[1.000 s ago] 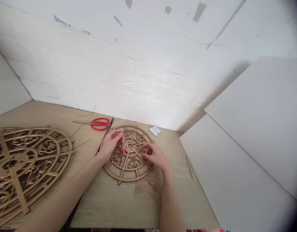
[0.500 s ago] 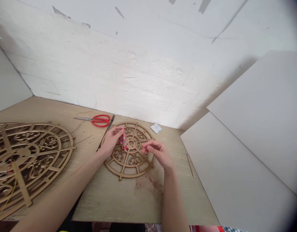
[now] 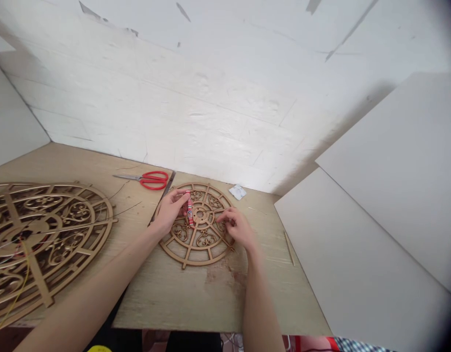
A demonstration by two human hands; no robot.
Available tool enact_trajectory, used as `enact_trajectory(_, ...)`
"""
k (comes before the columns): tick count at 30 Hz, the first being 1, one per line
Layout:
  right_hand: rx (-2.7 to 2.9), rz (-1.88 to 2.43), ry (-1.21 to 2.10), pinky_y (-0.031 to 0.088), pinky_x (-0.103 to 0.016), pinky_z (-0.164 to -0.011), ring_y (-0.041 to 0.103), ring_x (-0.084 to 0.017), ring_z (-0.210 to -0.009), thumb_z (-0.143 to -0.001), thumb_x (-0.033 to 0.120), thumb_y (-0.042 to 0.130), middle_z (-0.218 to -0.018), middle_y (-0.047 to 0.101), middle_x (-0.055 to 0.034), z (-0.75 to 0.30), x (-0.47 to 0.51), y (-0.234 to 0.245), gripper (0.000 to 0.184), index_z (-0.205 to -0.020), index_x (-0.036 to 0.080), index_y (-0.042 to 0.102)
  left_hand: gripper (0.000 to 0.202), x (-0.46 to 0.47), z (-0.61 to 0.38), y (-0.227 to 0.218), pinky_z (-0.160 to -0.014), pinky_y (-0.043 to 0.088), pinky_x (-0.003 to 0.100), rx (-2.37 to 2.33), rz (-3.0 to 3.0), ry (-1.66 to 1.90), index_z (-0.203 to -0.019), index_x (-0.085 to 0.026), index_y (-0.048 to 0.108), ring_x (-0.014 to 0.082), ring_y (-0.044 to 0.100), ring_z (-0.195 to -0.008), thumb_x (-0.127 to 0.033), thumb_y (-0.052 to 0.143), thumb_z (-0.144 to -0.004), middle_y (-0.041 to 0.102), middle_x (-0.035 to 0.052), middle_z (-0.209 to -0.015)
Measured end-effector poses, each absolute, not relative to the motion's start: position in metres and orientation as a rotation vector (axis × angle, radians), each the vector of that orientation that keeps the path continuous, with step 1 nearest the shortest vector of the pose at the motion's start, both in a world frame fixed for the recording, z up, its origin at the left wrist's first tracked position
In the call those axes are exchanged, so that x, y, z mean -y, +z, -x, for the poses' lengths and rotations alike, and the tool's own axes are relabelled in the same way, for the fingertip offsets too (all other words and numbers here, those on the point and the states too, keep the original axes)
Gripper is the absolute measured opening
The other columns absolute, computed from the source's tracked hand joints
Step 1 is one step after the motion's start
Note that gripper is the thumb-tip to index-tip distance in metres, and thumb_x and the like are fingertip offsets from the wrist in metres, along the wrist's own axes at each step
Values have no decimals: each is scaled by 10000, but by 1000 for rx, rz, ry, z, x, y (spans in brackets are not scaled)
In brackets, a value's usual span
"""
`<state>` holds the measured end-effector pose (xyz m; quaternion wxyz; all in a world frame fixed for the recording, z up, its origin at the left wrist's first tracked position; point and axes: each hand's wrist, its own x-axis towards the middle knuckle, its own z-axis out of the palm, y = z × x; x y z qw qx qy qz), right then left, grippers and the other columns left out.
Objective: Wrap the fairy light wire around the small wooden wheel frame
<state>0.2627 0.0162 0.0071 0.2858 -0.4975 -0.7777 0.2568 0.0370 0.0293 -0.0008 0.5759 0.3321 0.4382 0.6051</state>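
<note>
My left hand [image 3: 171,209] is closed around a slim red tube [image 3: 190,209] with a white-and-blue printed label. It holds the tube nearly upright over the left part of a round golden-brown openwork disc [image 3: 188,254] with scroll ornaments. The disc lies flat on the table. Over its right part is my right hand [image 3: 236,226], with thumb and fingers bent together. Whatever may be between those fingertips is too small to make out.
Red-handled scissors [image 3: 154,180] lie behind, to the left. Larger openwork discs [image 3: 78,254], stacked with loose wires, fill the left side. A small white packet [image 3: 237,191] lies by the wall. At the right edge is a thin stick [image 3: 289,248], beside white panels [image 3: 343,254].
My right hand's fingers have curled and shifted slightly over the disc. My left hand keeps the tube in nearly the same place. The view has moved a little.
</note>
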Motion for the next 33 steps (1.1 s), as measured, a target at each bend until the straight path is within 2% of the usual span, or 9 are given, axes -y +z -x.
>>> enact_trajectory(4, 2144, 1298, 692, 486, -381, -793, 585, -224, -891, -638, -54, 454, -899, 607, -62, -260, -16, 3, 465, -803, 231, 781, 501, -29, -37, -1, -445, 412, 216, -1028, -771, 1411, -885, -161, 637, 113, 546, -500, -466, 845, -546, 632, -4, -641)
enact_trajectory(7, 2133, 1299, 700, 484, -381, -799, 587, -217, -878, -679, -41, 477, -887, 604, -60, -259, -16, 2, 416, -766, 229, 781, 484, -29, -37, 0, -449, 412, 217, -1030, -766, 1408, -884, -162, 634, 115, 551, -503, -451, 842, -557, 632, -4, -638)
enact_trajectory(12, 2103, 1303, 731, 479, -349, -751, 592, -192, -778, -771, 92, 599, -832, 627, -48, -259, -16, 5, 204, -792, 204, 769, 511, -29, -37, 2, -443, 414, 215, -1037, -762, 1410, -887, -156, 638, 113, 546, -498, -454, 852, -531, 629, -6, -625)
enact_trajectory(19, 1828, 1200, 692, 479, -316, -676, 621, -195, -761, -853, 269, 597, -841, 695, -54, -254, -13, 14, 182, -903, 223, 766, 515, -29, -37, 0, -437, 406, 214, -1036, -770, 1411, -879, -155, 632, 115, 547, -498, -470, 849, -533, 638, 4, -631)
enact_trajectory(25, 1581, 1142, 856, 522, -370, -817, 681, -223, -882, -837, 333, 638, -901, 750, -57, -251, -11, 14, 183, -939, 226, 747, 511, -30, -37, -1, -432, 390, 203, -1026, -775, 1411, -881, -158, 636, 117, 554, -504, -473, 848, -538, 634, 6, -630)
enact_trajectory(29, 1560, 1128, 845, 515, -355, -788, 677, -216, -884, -850, 338, 631, -924, 743, -59, -250, -13, 13, 175, -930, 232, 745, 526, -30, -37, 0, -434, 401, 202, -1039, -769, 1407, -891, -154, 636, 118, 556, -509, -471, 849, -529, 651, 17, -639)
enact_trajectory(33, 1595, 1088, 701, 498, -327, -758, 647, -214, -978, -850, 327, 632, -1050, 709, -67, -247, -13, 15, 148, -887, 240, 745, 529, -30, -37, 1, -434, 408, 203, -1038, -767, 1407, -883, -152, 634, 117, 558, -505, -470, 853, -521, 643, 9, -632)
